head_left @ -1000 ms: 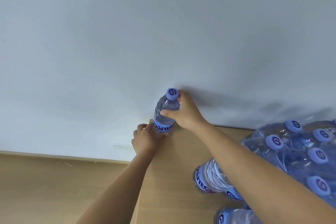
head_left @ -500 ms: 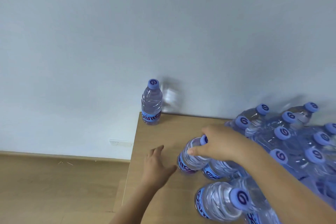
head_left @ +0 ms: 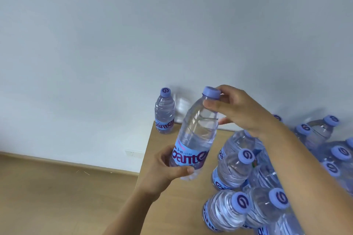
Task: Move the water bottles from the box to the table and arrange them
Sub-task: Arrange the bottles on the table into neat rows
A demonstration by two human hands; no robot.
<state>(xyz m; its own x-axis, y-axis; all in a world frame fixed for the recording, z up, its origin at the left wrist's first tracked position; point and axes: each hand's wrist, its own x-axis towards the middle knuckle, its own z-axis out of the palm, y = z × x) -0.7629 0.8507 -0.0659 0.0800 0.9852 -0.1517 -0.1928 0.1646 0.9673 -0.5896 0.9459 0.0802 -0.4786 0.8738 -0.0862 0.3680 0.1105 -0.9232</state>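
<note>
Mid-frame above the table (head_left: 168,206), tilted bottle (head_left: 196,133) gripped at its base by left hand (head_left: 168,168), pinched at its neck by right hand (head_left: 242,110).

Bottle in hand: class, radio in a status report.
Left hand grips held bottle at label; right hand pinches its neck. Corner bottle stands placed. Path there open.

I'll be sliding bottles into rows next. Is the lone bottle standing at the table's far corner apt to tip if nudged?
Probably somewhat. The corner bottle stands tall and narrow near the table edge, so a high push could topple it. It looks full, so likely heavy enough to slide if pushed low. Its thin ribbed wall may flex.
</note>
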